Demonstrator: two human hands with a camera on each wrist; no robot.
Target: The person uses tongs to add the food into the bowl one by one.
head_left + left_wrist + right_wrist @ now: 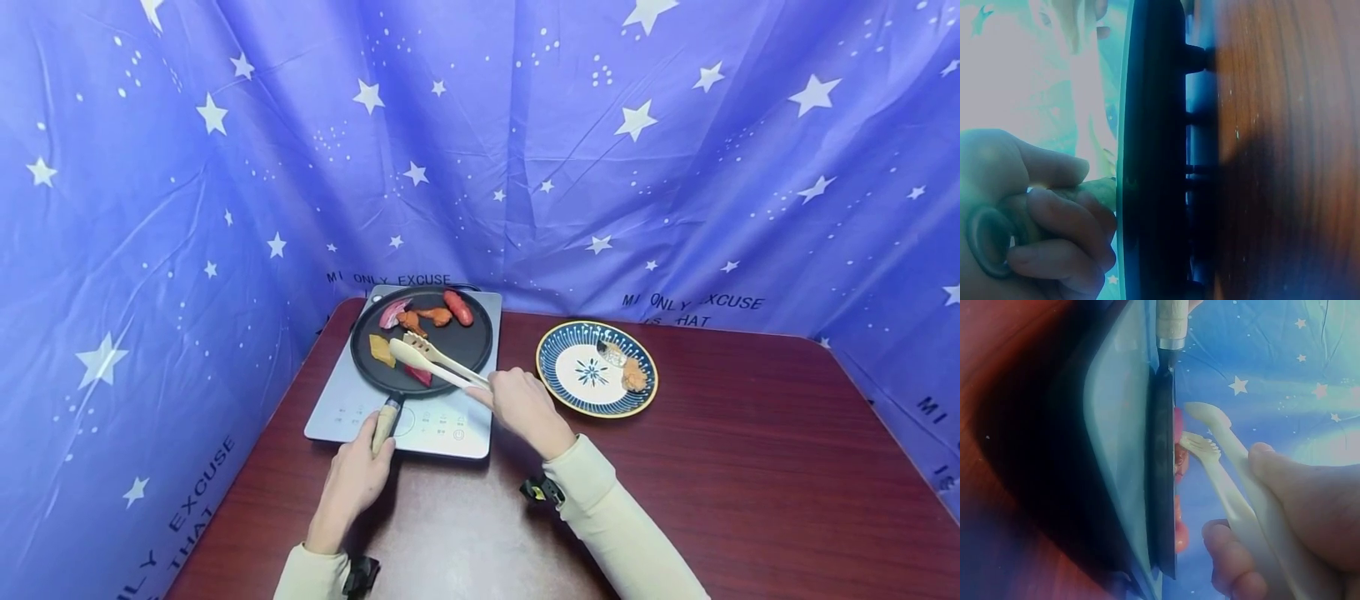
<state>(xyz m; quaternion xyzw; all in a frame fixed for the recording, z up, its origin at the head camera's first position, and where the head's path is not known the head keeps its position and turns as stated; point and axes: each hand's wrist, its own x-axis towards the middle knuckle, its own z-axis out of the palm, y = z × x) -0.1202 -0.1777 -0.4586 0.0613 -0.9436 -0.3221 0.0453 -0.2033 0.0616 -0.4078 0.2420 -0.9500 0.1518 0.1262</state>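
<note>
In the head view my left hand [354, 475] grips the wooden handle [385, 427] of a round black frying pan [461, 354]; the left wrist view shows the fingers curled round it. My right hand [528, 408] holds pale tongs [435, 367], whose tips hover over the pan with a gap between them. Nothing seems pinched in the tips. Around them in the pan lie a yellow piece [382, 350], a dark red slice [420, 377] partly hidden by the tongs, a red sausage [457, 307], brown drumstick-like pieces [437, 316] and a pink-white slice [393, 313].
Beneath the pan sits a silver induction cooker [337, 417] with touch controls in front. To its right a blue-patterned plate [551, 367] bears a tan lump [633, 375] and a dark-and-clear piece [611, 354]. Starry blue curtains [525, 167] hang behind the brown table [750, 433].
</note>
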